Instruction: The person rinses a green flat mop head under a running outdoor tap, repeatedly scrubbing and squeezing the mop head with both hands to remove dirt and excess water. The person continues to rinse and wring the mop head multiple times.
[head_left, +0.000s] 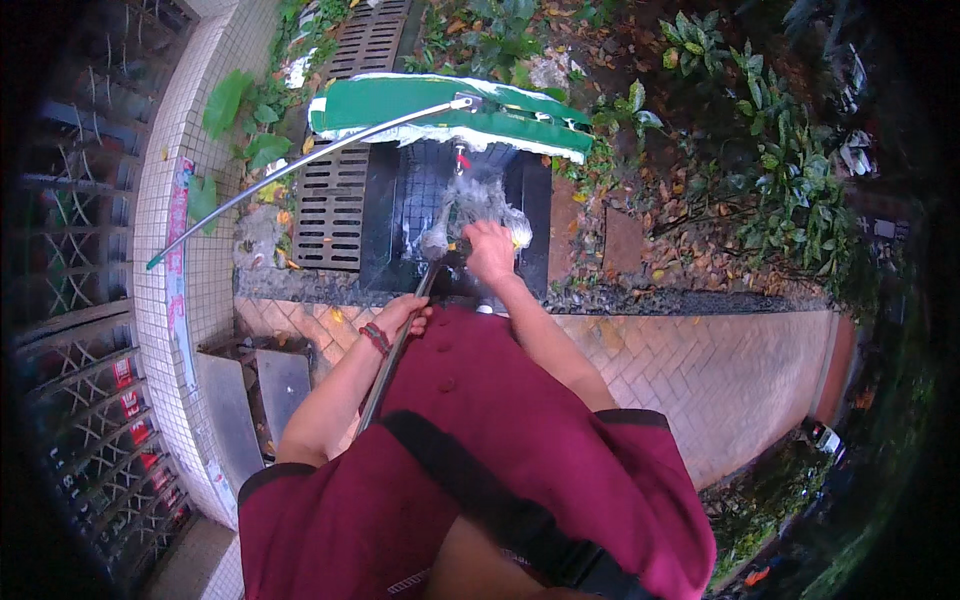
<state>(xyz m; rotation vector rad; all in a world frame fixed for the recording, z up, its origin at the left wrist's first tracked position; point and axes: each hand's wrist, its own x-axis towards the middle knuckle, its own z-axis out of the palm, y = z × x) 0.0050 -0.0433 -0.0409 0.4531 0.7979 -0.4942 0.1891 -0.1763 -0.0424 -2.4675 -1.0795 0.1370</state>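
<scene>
My left hand (401, 319), with a beaded bracelet at the wrist, is closed around the metal pole (386, 375) of a string mop. The pole slants up to the wet, greyish mop head (480, 202), which lies in a dark tiled sink basin (381, 217). My right hand (491, 251) grips the wet strands near the head's lower edge, its fingertips partly hidden. Just above the strands is a tap with a red handle (463, 160). Across the basin's far side rests a green flat dust mop (390, 101) with a white fringe.
The dust mop's metal handle (300, 161) slants left to a white-tiled wall (214, 142). A slotted drain grate (330, 225) runs left of the basin. Grey boards (283, 382) stand by the wall. Plants (780, 180) grow at right; brick paving (675, 375) lies nearer.
</scene>
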